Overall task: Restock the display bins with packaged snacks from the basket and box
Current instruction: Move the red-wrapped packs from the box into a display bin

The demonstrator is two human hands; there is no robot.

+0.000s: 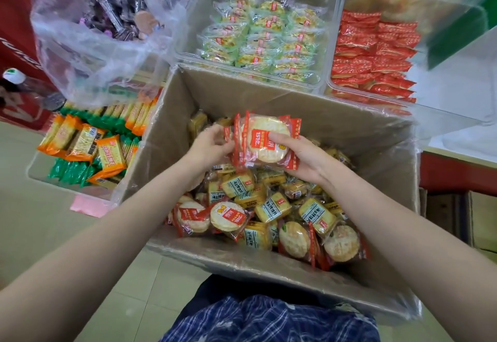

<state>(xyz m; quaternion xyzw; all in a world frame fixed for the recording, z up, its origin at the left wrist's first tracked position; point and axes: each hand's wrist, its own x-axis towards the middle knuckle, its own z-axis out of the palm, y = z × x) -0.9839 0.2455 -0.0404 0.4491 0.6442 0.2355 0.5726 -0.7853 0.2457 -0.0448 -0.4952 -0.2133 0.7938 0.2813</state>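
Observation:
A cardboard box [172, 115] lined with clear plastic stands in front of me, filled with red-edged rice cracker packs [228, 216] and yellow biscuit packs [273, 205]. Above its contents, both hands hold a small stack of red rice cracker packs [265, 141]. My right hand [298, 157] grips the stack from the right, thumb on the front pack. My left hand [212, 145] pinches the stack's left edge. Beyond the box stands a clear display bin [329, 83] stacked with red packs [373, 53].
Left of that bin, another clear bin [188, 18] holds green-and-yellow packs. A clear tray [35, 172] of orange and green cracker packs lies left of the box. A plastic bag [88, 45] of purple sweets hangs at upper left. A bottle [24, 83] lies at far left.

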